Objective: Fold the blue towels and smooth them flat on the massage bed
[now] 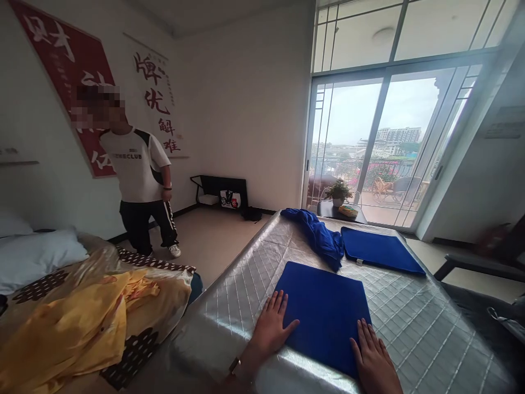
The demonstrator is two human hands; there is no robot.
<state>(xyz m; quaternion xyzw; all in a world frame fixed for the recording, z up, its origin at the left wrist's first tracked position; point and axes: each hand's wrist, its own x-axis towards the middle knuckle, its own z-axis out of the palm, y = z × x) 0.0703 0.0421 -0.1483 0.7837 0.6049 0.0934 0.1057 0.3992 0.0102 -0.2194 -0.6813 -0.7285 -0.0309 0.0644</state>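
A flat, folded blue cloth (324, 312) lies in front of me on a silver quilted table cover (238, 284). My left hand (270, 327) rests on its left edge with the fingers spread and the thumb over the cloth. At the right edge, my right hand (371, 350) lies flat with its fingers stretched forward. A second folded blue cloth (381, 249), with a small white tag at its near edge, is farther back on the right. Beside it a crumpled blue cloth (315, 232) reaches to the far edge.
On the left, a yellow cloth (74, 323) and a white pillow (41, 254) lie on a bed. A person (141, 169) stands beyond it. A potted plant (338, 192) is on a small table by the glass doors. A dark chair (471, 271) stands at right.
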